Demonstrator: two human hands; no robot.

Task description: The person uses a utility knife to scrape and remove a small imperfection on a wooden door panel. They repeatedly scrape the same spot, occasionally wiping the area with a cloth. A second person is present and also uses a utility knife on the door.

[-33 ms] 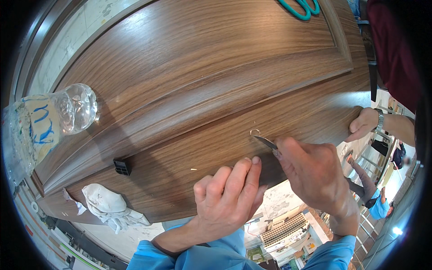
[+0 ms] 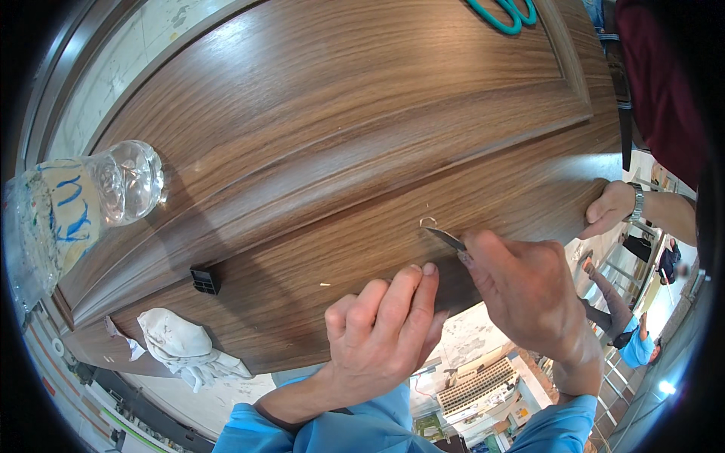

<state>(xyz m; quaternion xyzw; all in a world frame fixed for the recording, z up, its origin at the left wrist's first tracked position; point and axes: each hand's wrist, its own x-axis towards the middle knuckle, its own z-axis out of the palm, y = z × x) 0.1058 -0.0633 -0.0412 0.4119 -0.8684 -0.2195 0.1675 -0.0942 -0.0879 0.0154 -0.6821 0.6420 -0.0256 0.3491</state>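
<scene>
Left hand [image 2: 377,332] flat at the near edge of the wooden door panel [image 2: 340,136], fingers [image 2: 404,298] pressed together, tips resting on the veneer, holding nothing. Just beside it, right hand [image 2: 521,291] pinching a small blade [image 2: 445,238], wrist bent inward, tip touching the surface near that same edge under a thin curled shaving [image 2: 428,222]. Far right edge gripped by another person's hand [image 2: 608,211].

A brown wooden door panel [image 2: 340,128] lies flat as the work surface. On it rest a clear plastic bottle [image 2: 91,196], a small black block [image 2: 205,280], a crumpled white rag [image 2: 181,343] and teal scissors [image 2: 504,13].
</scene>
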